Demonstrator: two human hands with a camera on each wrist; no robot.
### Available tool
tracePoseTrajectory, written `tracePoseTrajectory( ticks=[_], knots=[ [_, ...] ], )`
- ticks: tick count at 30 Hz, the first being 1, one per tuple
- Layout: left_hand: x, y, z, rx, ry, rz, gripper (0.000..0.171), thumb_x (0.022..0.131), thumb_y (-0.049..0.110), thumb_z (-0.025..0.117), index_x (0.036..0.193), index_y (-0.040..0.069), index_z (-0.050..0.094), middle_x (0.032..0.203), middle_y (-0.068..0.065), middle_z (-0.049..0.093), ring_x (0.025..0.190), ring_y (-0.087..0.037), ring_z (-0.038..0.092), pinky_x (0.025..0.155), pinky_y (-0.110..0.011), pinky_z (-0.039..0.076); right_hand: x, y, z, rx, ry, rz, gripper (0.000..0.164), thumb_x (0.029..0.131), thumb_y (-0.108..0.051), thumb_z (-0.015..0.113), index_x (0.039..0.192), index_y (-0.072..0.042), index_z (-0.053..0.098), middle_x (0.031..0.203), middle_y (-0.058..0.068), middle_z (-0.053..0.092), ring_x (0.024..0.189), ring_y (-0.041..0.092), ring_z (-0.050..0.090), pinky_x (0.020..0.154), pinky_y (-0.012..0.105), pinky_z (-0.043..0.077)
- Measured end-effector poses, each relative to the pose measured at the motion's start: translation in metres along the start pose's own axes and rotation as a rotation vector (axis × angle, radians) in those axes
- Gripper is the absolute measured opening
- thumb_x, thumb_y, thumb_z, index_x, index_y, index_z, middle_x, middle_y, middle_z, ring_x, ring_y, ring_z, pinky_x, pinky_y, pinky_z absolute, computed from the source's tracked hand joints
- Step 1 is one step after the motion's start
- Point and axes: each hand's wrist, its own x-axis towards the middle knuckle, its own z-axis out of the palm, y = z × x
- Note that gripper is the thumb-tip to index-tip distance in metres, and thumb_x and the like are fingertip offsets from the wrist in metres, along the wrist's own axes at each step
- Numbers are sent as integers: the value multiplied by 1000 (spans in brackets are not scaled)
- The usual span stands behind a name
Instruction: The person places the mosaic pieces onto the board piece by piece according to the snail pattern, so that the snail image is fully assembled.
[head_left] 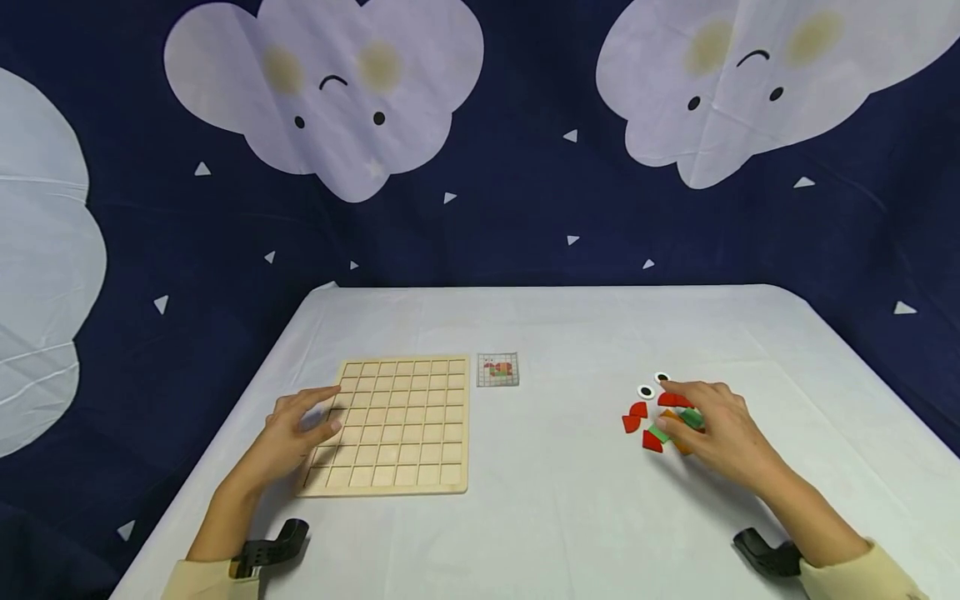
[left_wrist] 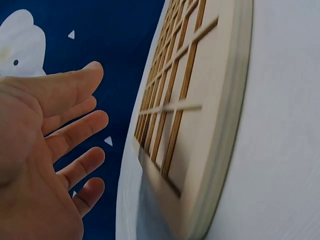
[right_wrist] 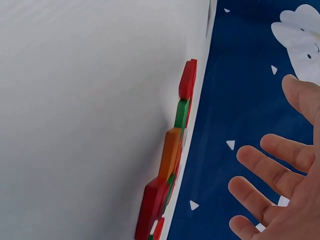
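Several coloured pieces lie toward the right edge of the tabletop, partly hidden by my right hand, fingers spread. My left hand, fingers parted, obscures part of the left edge of the grid board. Small card: printed detail indistinct.

Pieces red, green, orange; discs white, black-centred; board pale tan, gridded; backdrop navy, cloud-patterned.

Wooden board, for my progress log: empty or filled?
Empty where visible: the wooden board shows bare squares; the coloured pieces lie off it, near the right hand.
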Motion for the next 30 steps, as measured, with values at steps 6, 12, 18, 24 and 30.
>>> tracePoseTrajectory(
  ticks=[6,12,18,24,30],
  knots=[
    [3,-9,-7,-5,-46,48,56,90,21,62,140,5,42,146,-20,36,131,-39,18,96,-69,18,-4,4,-3,-7,-18,26,52,86,-34,68,128,-7,55,125,17,58,111,32,43,87,50,28],
    [6,-18,-13,14,-90,128,56,88,14,64,138,-1,44,146,-24,35,127,-38,21,95,-65,28,-6,8,-5,-15,-22,33,52,84,-34,69,126,-6,56,124,16,59,109,30,43,85,45,29],
    [8,-26,-19,39,-127,173,55,87,12,64,136,-3,45,144,-25,37,124,-36,23,94,-61,28,-8,11,-6,15,-51,58,55,84,-36,70,128,-7,56,126,14,58,110,29,42,83,44,30],
    [7,-30,-22,75,-142,176,55,86,14,66,135,-2,48,144,-23,39,120,-31,25,92,-50,30,-1,7,-3,49,-49,22,52,82,-30,72,127,-7,57,123,14,60,111,28,43,86,49,32],
    [7,-32,-21,80,-162,183,58,85,17,67,136,-1,47,145,-22,38,117,-28,25,89,-44,31,13,-2,4,59,-64,-22,53,83,-33,71,128,-9,56,123,13,60,109,26,45,86,45,31]
  ],
)
